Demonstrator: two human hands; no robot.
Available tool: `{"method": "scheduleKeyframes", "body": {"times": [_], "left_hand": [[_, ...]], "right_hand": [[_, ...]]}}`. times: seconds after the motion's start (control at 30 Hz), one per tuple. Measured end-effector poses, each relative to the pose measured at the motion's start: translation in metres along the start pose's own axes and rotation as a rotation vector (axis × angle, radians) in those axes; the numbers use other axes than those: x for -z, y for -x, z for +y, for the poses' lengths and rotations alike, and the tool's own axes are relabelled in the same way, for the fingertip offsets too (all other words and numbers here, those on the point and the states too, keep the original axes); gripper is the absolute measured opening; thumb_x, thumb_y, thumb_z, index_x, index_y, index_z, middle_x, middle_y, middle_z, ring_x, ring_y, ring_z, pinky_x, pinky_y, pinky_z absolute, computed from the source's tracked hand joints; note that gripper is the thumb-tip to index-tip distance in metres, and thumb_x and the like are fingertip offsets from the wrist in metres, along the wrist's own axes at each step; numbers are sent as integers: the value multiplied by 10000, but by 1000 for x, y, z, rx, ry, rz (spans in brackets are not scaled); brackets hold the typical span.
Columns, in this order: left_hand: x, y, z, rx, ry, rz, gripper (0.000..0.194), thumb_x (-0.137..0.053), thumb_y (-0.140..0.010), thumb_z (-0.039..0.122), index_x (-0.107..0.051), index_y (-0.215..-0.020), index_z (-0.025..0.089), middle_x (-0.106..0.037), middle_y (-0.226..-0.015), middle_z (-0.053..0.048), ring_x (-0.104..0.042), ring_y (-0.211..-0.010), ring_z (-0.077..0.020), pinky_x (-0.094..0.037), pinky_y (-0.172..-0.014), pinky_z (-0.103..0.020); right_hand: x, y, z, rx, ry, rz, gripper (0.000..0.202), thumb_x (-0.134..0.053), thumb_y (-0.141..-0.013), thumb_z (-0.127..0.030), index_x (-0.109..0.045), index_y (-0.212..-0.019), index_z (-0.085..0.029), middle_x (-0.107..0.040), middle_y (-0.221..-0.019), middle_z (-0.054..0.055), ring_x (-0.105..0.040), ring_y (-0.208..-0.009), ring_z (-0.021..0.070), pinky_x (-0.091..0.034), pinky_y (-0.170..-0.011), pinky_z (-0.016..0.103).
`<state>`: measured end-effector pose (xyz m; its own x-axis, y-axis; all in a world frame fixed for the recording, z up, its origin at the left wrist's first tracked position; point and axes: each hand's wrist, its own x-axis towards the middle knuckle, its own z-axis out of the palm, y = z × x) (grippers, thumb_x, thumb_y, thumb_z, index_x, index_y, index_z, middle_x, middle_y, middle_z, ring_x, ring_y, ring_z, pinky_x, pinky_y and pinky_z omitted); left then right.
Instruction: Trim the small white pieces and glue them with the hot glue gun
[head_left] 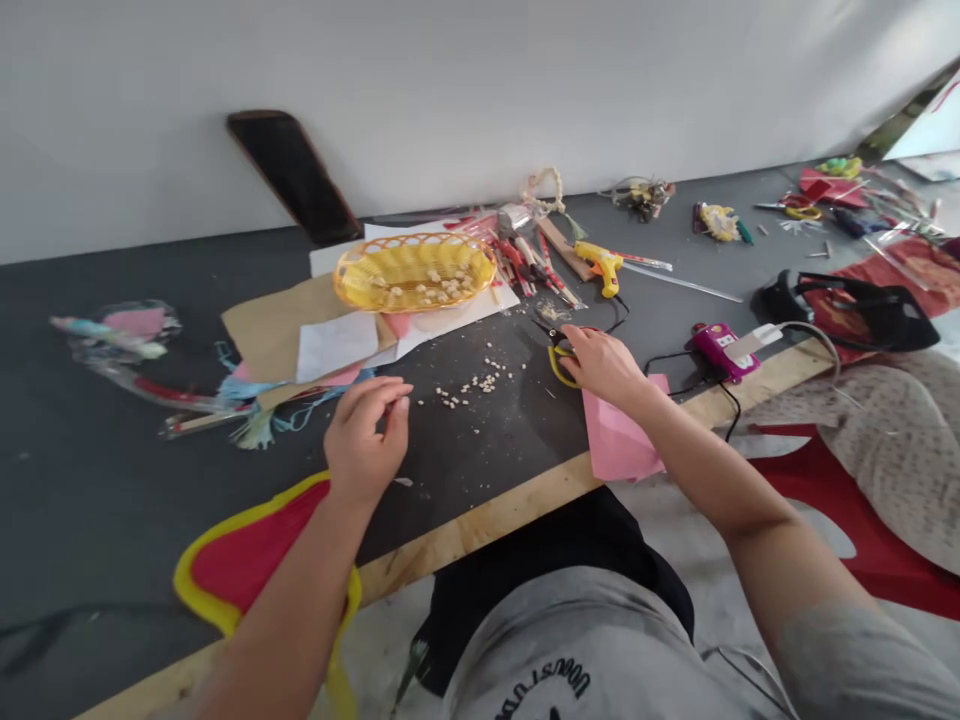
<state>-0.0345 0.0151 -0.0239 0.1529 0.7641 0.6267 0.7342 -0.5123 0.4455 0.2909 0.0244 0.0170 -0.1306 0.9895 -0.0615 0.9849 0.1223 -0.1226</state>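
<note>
My left hand [367,430] is raised over the dark table, its fingers bent and thumb near the fingertips; whatever it may pinch is too small to see. My right hand [602,366] has its fingers on scissors with yellow handles [559,366], whose dark blades point up and left. Small pale pieces [480,383] lie scattered on the table between my hands. Beyond them a yellow woven basket [375,268] holds more pale pieces. A pink sheet [616,440] hangs over the table edge under my right wrist.
A yellow glue gun [602,266] lies behind the scissors. A phone [294,175] leans on the wall. A purple power socket [725,352] with cables is at the right, beside a black visor [862,310]. A red-and-yellow cloth piece [251,555] lies beneath my left forearm.
</note>
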Motion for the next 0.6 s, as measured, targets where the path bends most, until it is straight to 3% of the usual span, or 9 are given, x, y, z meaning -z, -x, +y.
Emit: {"method": "scheduleKeyframes", "body": {"times": [0.17,0.3,0.47,0.6], "left_hand": [[2,-1,-3,76,10,22,163,-541,-918,251,-697,-935,205,-736,-986,-88,-695,-970,-222,-562,-895,-374],[3,0,-3,87,32,39,169,-536,-915,260,-689,-937,191,-726,-985,-100,-688,-972,-221,-559,-871,-359],[3,0,-3,84,57,61,159,-547,-909,246,-690,-941,187,-726,-988,-99,-685,-965,-217,-561,-844,-343],[3,0,-2,98,74,78,160,-545,-907,253,-688,-935,187,-724,-982,-106,-682,-956,-225,-564,-835,-356]], "right_hand": [[-7,-13,-5,21,-7,14,329,-559,-943,-220,-605,-1249,-107,-688,-1174,180,-649,-1084,293,-486,-949,380],[0,-8,1,60,-100,89,307,-511,-958,-185,-642,-1230,-132,-682,-1198,160,-653,-1087,259,-496,-947,351],[10,17,28,25,-236,304,371,-405,-934,-126,-674,-1187,-153,-721,-1106,119,-681,-1005,223,-522,-883,319],[10,44,47,-19,-320,373,404,-399,-848,-101,-689,-1121,-171,-734,-895,75,-690,-839,198,-535,-814,314]]}}
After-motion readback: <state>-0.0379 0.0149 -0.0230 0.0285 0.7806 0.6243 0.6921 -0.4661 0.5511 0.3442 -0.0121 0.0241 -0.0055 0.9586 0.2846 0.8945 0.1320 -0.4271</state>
